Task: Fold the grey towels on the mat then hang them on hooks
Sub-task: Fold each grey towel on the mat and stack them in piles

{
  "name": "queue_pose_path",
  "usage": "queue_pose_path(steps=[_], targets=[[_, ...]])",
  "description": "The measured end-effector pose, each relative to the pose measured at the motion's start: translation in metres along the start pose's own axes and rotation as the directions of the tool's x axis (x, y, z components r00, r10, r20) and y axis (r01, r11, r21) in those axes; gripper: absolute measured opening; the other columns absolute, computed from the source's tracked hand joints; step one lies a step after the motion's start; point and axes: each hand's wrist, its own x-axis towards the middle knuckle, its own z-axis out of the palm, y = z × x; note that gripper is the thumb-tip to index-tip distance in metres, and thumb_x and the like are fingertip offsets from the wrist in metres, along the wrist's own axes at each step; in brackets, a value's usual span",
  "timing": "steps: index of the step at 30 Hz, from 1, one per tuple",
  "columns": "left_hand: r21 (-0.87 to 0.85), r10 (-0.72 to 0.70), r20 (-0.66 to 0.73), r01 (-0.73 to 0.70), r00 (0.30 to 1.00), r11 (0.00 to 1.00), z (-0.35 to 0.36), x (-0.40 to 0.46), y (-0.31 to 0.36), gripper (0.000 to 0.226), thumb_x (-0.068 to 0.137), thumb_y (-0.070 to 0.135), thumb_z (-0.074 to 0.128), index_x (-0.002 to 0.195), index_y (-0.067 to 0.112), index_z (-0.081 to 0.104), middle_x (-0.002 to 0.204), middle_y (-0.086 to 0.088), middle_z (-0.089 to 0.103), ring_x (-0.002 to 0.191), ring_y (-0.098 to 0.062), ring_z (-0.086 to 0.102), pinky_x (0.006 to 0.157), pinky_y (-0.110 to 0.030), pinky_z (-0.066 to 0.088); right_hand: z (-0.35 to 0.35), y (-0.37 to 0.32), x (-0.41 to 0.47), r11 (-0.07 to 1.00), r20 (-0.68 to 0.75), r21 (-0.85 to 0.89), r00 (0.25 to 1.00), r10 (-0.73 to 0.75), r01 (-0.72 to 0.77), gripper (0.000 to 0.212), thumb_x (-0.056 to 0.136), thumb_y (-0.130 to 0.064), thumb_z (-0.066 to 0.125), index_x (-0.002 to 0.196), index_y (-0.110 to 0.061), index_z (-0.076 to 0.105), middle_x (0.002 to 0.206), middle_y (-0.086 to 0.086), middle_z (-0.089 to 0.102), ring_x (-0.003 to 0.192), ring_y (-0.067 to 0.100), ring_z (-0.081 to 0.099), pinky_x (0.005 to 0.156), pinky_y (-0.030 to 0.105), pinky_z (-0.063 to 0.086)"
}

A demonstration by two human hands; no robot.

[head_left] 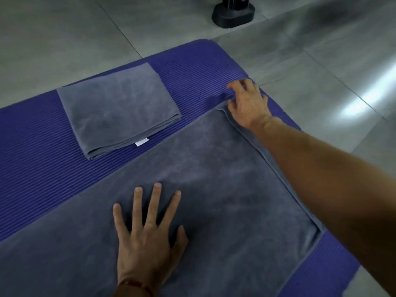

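Head view: left hand [147, 234] lies flat on the soft, floppy towel [214, 179]; right hand [246, 103], fingers loosely curled, touches its far corner, the best place to grab.

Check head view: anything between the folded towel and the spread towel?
Only a bare strip of purple mat separates the folded towel from the spread towel; head view.

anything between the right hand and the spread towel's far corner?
Nothing visible. The right hand is already at the far corner of the spread towel; the folded towel lies apart to the left, and the left hand presses mid-towel.
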Motion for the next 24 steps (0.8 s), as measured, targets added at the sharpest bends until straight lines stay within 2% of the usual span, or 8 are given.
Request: queue_pose_path(steps=[3,5,8,12,15,19,21,24], targets=[[0.002,-0.012,0.021,0.012,1.0,1.0,0.0,-0.001,0.001,0.076,0.081,0.06,0.044,0.153,0.04,0.035,0.166,-0.002,0.024,0.153,-0.037,0.018,0.113,-0.075,0.012,0.023,0.0,-0.054,0.991,-0.177,-0.031,0.977,0.122,-0.129,0.052,0.103,-0.037,0.037,0.152,-0.022,0.033,0.162,0.012,0.027,0.149,0.033,0.026,0.12,0.065,0.02],[0.0,-0.017,0.02,0.017,1.0,1.0,0.0,0.0,0.001,0.075,0.081,0.06,0.043,0.153,0.04,0.034,0.166,-0.002,0.024,0.153,-0.037,0.018,0.112,-0.075,0.012,0.045,0.005,-0.084,0.989,0.003,-0.087,0.993,0.116,-0.116,0.064,0.105,-0.052,0.023,0.162,-0.025,0.012,0.171,0.007,0.005,0.157,0.03,0.004,0.124,0.062,0.003],[-0.007,-0.013,0.022,0.013,1.0,1.0,0.0,0.0,0.001,0.074,0.083,0.059,0.041,0.154,0.039,0.033,0.166,-0.002,0.024,0.153,-0.037,0.017,0.112,-0.075,0.012,0.055,0.012,-0.082,0.991,0.186,-0.088,0.976,0.114,-0.099,0.071,0.103,-0.061,0.013,0.162,-0.029,-0.009,0.17,0.003,-0.014,0.156,0.027,-0.015,0.123,0.061,-0.007],[-0.016,-0.011,0.036,0.012,0.999,1.0,-0.002,-0.003,0.001,0.074,0.085,0.059,0.04,0.156,0.04,0.028,0.166,-0.001,0.024,0.153,-0.037,0.015,0.113,-0.074,0.011,0.044,-0.028,-0.113,0.98,0.099,-0.085,0.977,0.188,-0.179,0.07,0.104,-0.056,0.015,0.163,-0.023,-0.002,0.17,0.007,-0.011,0.156,0.032,-0.014,0.12,0.067,-0.005],[-0.016,-0.006,0.043,0.007,0.999,1.0,0.0,-0.004,-0.004,0.073,0.087,0.062,0.029,0.157,0.043,0.021,0.167,0.0,0.02,0.154,-0.035,0.01,0.114,-0.073,0.009,0.053,-0.071,-0.205,0.954,0.02,0.108,0.96,0.278,-0.278,0.067,0.104,-0.051,0.015,0.163,-0.023,0.005,0.17,0.007,-0.009,0.156,0.03,-0.014,0.12,0.066,-0.005],[-0.016,0.022,0.025,-0.021,0.999,1.0,0.012,-0.003,-0.01,0.069,0.092,0.065,0.01,0.157,0.047,0.0,0.169,0.005,-0.001,0.156,-0.03,-0.004,0.118,-0.069,-0.003,0.081,-0.098,-0.346,0.941,0.034,0.082,0.945,0.325,-0.327,0.067,0.103,-0.054,0.011,0.163,-0.027,-0.001,0.169,0.006,-0.015,0.155,0.027,-0.019,0.122,0.061,-0.007],[-0.018,0.059,0.012,-0.059,0.998,0.998,0.013,-0.007,-0.014,0.067,0.095,0.062,0.013,0.159,0.043,0.007,0.169,0.004,0.003,0.156,-0.029,0.0,0.12,-0.066,-0.003,0.088,-0.107,-0.398,0.938,0.048,0.066,0.94,0.337,-0.34,0.068,0.102,-0.054,0.017,0.163,-0.026,0.005,0.17,0.01,-0.006,0.156,0.031,-0.011,0.123,0.059,-0.002],[0.059,0.222,-0.017,-0.221,0.975,0.973,0.013,-0.051,-0.044,0.06,0.1,0.046,0.019,0.158,0.031,0.027,0.167,0.003,0.012,0.155,-0.025,0.014,0.121,-0.062,0.016,0.09,-0.139,-0.442,0.93,0.072,0.058,0.931,0.358,-0.362,0.07,0.102,-0.055,0.02,0.159,-0.015,0.03,0.164,0.027,0.021,0.152,0.047,0.018,0.118,0.064,0.016]])
